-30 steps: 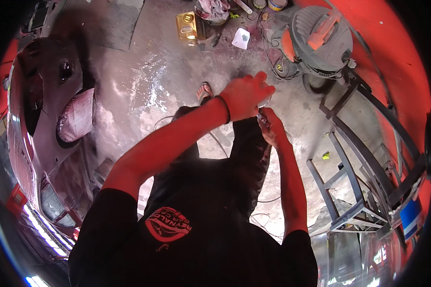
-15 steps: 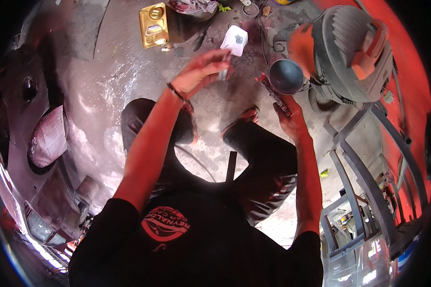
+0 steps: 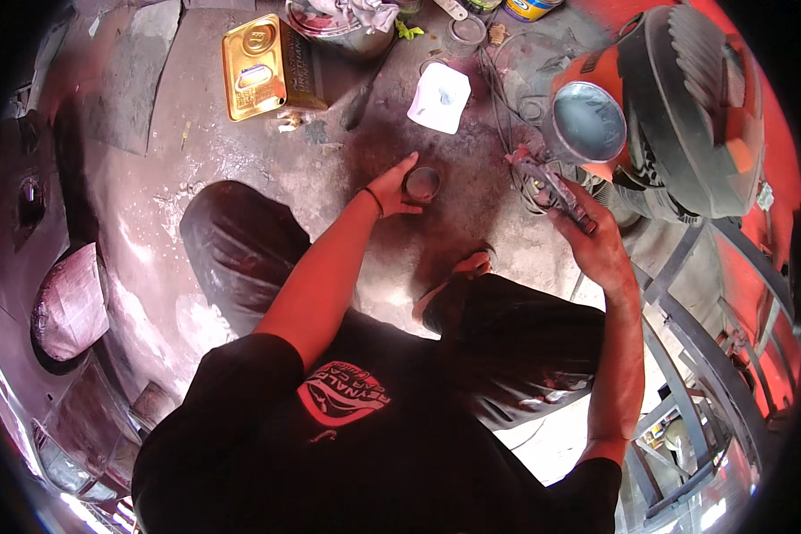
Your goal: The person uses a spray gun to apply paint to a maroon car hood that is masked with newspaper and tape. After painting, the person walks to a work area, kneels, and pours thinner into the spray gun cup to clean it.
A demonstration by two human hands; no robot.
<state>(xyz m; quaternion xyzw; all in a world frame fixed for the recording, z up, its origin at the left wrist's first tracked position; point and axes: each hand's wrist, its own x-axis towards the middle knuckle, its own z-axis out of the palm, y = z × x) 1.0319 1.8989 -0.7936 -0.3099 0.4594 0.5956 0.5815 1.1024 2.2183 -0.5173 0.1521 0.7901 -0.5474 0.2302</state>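
Note:
My right hand (image 3: 596, 245) is closed around the handle of a spray gun (image 3: 550, 189). Its open cup (image 3: 587, 123) is tilted towards me and has a grey inside. Further left, my left hand (image 3: 392, 189) holds a small round cup or lid (image 3: 421, 184) between thumb and fingers, low over the floor; which of the two it is, I cannot tell. Just beyond it lies a white paper-like piece (image 3: 440, 98) with a grey patch in its middle.
A gold tin (image 3: 256, 67) stands far left of centre, near a bucket (image 3: 365, 40) with rags. An orange and black machine (image 3: 685, 116) with hoses is at the far right. Below it runs a dark metal frame (image 3: 694, 347). Dark vehicle panels (image 3: 27, 285) line the left.
My left hand has come nearer to me, away from the white piece, and the round thing in it now shows face-on. The spray gun has moved right in my right hand.

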